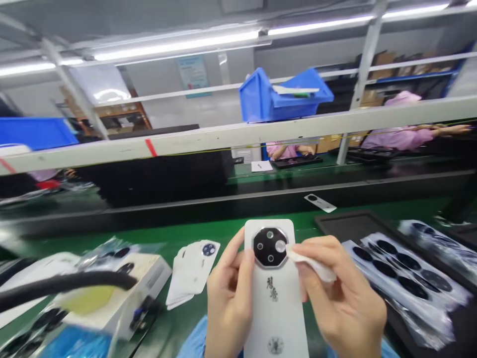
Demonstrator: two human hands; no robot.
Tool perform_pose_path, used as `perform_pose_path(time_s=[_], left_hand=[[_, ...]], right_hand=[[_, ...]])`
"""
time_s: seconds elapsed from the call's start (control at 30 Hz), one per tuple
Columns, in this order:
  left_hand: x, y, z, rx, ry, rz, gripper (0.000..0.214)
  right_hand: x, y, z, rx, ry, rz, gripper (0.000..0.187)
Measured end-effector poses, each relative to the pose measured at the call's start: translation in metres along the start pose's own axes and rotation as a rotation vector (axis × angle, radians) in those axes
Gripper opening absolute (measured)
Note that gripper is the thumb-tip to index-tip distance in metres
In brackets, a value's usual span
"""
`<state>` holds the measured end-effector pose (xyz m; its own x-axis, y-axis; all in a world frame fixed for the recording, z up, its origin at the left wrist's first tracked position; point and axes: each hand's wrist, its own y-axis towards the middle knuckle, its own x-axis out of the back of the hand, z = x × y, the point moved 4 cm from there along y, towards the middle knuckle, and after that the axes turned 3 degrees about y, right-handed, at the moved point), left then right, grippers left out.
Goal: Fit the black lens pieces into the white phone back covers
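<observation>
A white phone back cover (278,313) with a black octagonal camera plate (270,256) stands upright before me, dark characters and an emblem printed below the plate. My left hand (233,293) is closed on its left edge, thumb on the front. Between thumb and fingers, my right hand (337,293) pinches a folded white cloth (316,266), its tip against the right side of the camera plate, near a pale round spot there. To the left, a small stack of similar white covers (192,271) lies on the green bench (219,232).
A black tray (348,228) at right holds several bagged covers (406,263). At left are a white box (149,278), a black bent tube (67,284) and blue plastic (76,343). One loose cover (320,203) lies ahead. Co-workers in pink (398,136) sit beyond the white rail (208,139).
</observation>
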<state>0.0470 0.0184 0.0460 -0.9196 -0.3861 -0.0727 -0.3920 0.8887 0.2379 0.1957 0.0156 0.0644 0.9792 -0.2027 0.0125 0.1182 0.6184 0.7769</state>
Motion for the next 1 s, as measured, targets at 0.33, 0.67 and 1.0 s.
perform_pose_path(time_s=[0.33, 0.67, 1.0], left_hand=[[0.011, -0.013, -0.003, -0.120, 0.224, -0.234, 0.033], [0.007, -0.015, -0.009, -0.196, 0.274, -0.297, 0.024], [0.016, -0.023, -0.002, -0.297, 0.445, -0.397, 0.026]], right_hand=[[-0.026, -0.016, 0.000, 0.222, -0.388, 0.081, 0.021], [-0.027, -0.014, -0.002, 0.366, -0.526, 0.136, 0.022], [-0.032, -0.016, -0.002, 0.387, -0.543, 0.199, 0.031]])
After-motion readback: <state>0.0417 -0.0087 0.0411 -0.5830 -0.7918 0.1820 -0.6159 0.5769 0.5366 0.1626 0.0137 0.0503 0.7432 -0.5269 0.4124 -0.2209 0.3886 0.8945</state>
